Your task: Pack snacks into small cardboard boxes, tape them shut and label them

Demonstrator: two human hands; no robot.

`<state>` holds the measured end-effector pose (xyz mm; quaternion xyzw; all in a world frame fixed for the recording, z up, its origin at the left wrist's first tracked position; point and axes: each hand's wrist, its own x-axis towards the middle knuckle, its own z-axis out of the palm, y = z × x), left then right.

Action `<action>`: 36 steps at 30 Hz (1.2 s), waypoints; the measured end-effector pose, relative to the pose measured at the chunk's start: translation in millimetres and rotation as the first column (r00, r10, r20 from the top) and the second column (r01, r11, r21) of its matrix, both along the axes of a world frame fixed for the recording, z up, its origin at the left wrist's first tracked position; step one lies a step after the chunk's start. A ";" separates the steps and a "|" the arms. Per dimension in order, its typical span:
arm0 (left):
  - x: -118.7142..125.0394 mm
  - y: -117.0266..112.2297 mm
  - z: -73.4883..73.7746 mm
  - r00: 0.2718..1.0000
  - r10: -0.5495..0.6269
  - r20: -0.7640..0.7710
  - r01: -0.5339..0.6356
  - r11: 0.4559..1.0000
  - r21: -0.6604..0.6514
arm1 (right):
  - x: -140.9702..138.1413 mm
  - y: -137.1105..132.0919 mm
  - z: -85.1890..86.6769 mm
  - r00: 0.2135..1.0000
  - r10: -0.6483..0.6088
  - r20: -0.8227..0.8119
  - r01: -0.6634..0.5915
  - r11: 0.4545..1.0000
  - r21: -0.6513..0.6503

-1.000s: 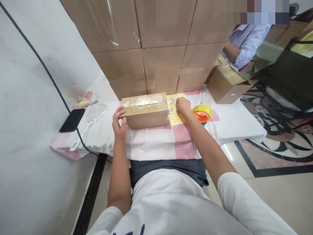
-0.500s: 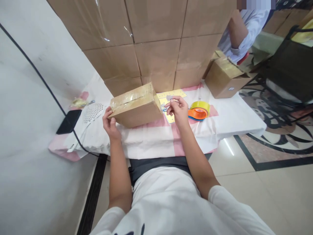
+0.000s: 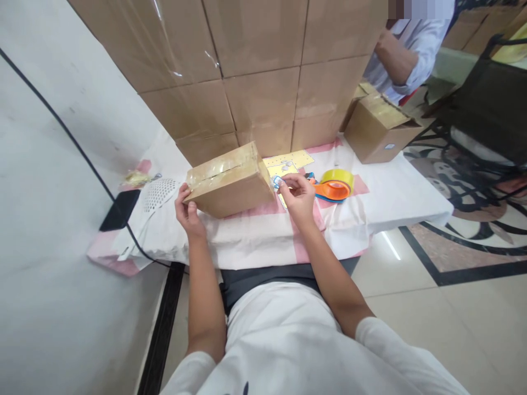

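A taped cardboard box (image 3: 230, 189) rests on the cloth in front of me, slightly tilted. My left hand (image 3: 189, 211) grips its left end, fingers on the top corner and thumb on the near side. Close to the box's right end, my right hand (image 3: 297, 195) pinches a small blue-and-white label (image 3: 277, 181) between thumb and fingers. Whether the label touches the box, I cannot tell. Behind that hand, a small pale piece (image 3: 287, 165) lies on the yellow print of the cloth. A tape dispenser (image 3: 334, 189) with orange and yellow parts sits just right of my right hand.
Stacked cardboard boxes (image 3: 259, 93) rise behind the work spot. Another labelled box (image 3: 381, 129) stands at the back right, near a person's arm (image 3: 397, 57). On the left are a black phone (image 3: 120, 210), a hanging cable (image 3: 66, 123) and the wall. A dark chair (image 3: 489, 104) stands right.
My right hand has come down from holding up a pale piece, which now lies on the cloth. Its fingers have closed on the blue-and-white label. My left hand keeps its grip.
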<state>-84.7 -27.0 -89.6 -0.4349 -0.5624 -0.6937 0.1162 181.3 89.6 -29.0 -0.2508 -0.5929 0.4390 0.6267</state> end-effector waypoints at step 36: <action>-3.6 1.0 -3.4 0.966 -0.167 0.195 0.160 0.986 0.052 | -50.7 48.7 -10.4 0.944 0.318 -0.089 -0.330 0.910 -0.251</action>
